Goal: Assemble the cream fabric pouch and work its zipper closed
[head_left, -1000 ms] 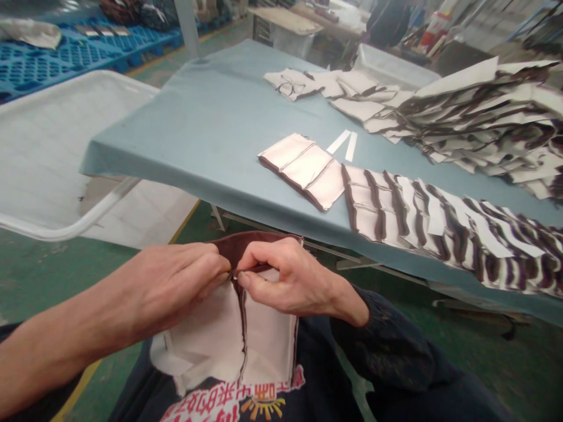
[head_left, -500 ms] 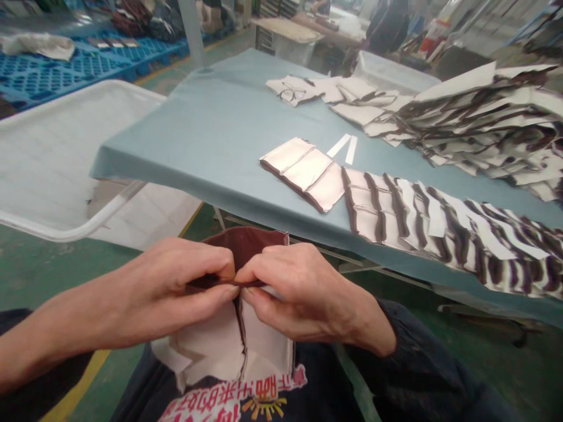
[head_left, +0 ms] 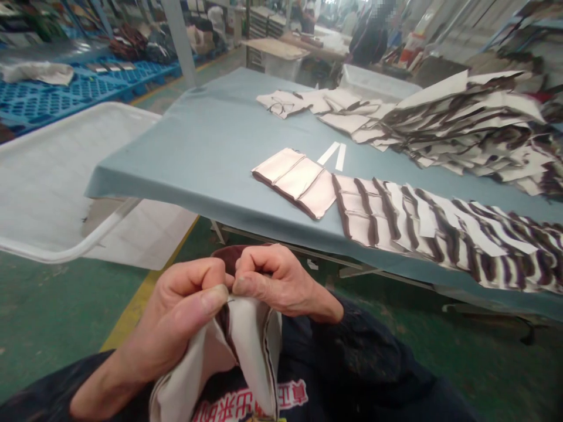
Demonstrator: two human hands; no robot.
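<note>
A sewn fabric piece (head_left: pixel 250 331), cream outside with dark brown inside, hangs in front of my body below both hands. My left hand (head_left: pixel 189 305) pinches its upper edge between thumb and bent fingers. Close beside it, my right hand (head_left: pixel 275 281) grips the same edge, thumb pressed against curled fingers. The fingertips of both hands nearly meet at a seam. The cloth falls in folds from there, and its brown far side shows a little behind the hands.
A blue-grey covered table (head_left: pixel 185 152) lies ahead. On it are a flat cream panel (head_left: pixel 294 179), white strips (head_left: pixel 338 157), a row of similar pieces (head_left: pixel 396 217), a large heap (head_left: pixel 475 123) and glasses (head_left: pixel 280 106). A white cart (head_left: pixel 65 170) stands left; a person (head_left: pixel 369 38) is far back.
Both hands have drawn closer to my body and tilted. The fabric, spread fairly flat before, now folds downward at the seam. The view has shifted slightly.
</note>
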